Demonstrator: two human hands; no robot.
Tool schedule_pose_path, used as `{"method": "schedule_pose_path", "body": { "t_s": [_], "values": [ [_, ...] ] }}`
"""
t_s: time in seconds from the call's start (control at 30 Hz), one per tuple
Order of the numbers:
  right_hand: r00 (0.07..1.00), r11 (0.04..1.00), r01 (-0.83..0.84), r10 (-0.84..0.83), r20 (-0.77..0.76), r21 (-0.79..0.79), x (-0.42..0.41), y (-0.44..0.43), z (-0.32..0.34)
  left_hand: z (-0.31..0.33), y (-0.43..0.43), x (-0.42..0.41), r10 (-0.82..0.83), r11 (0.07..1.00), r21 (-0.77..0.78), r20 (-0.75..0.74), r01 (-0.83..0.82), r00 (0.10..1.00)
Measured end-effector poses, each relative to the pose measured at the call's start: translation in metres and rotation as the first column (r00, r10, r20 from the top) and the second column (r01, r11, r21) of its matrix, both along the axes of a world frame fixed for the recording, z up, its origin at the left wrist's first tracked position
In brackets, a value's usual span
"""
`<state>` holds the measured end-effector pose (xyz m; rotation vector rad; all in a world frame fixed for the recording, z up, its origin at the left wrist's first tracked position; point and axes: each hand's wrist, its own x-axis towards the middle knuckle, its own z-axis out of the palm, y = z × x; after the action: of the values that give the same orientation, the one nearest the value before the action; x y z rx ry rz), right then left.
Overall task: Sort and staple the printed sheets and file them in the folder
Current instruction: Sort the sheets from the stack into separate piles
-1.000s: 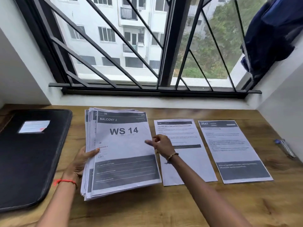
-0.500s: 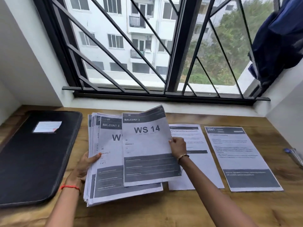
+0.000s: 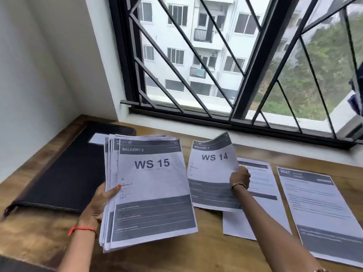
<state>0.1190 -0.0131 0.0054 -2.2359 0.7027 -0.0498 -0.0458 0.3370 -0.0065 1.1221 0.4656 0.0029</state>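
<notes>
Above the desk (image 3: 37, 234), left hand (image 3: 98, 201) grips the stack (image 3: 155, 209) while outstretched right hand (image 3: 240, 178) pinches the WS 14 sheet (image 3: 211, 173).

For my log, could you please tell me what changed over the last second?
The right hand pinched the WS 14 sheet and carried it right, off the stack, baring WS 15. The left hand still holds the stack; folder and two laid-out sheets stayed put.

head | worn high | forward-down | near desk (image 3: 206, 252) | window (image 3: 245, 65) beyond
</notes>
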Motion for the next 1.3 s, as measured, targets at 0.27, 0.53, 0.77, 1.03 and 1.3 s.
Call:
{"method": "schedule_pose_path", "body": {
  "t_s": [0.27,0.53,0.77,1.03,1.3],
  "values": [
    [0.971,0.977,-0.207,0.212,-0.109,0.056,-0.024,0.060,-0.024,-0.004,0.008,-0.030,0.057,0.998,-0.019,-0.005,-0.057,0.998],
    [0.814,0.789,-0.575,0.522,0.256,0.219,-0.045,0.086,0.001,-0.014,-0.019,-0.028,-0.010,0.997,-0.075,0.010,0.011,1.000],
    [0.697,0.848,-0.529,0.456,0.553,-0.032,-0.064,0.072,-0.002,-0.020,-0.046,-0.018,-0.121,0.989,-0.082,-0.015,0.119,0.993],
    [0.424,0.682,-0.675,0.671,0.608,-0.282,-0.099,0.058,-0.025,-0.029,-0.070,-0.007,-0.138,0.978,-0.165,-0.043,0.129,0.990],
    [0.798,0.865,-0.502,0.468,0.380,-0.012,-0.071,0.039,-0.022,-0.037,-0.077,-0.012,-0.161,0.972,-0.186,-0.064,0.147,0.985]
  ]
}}
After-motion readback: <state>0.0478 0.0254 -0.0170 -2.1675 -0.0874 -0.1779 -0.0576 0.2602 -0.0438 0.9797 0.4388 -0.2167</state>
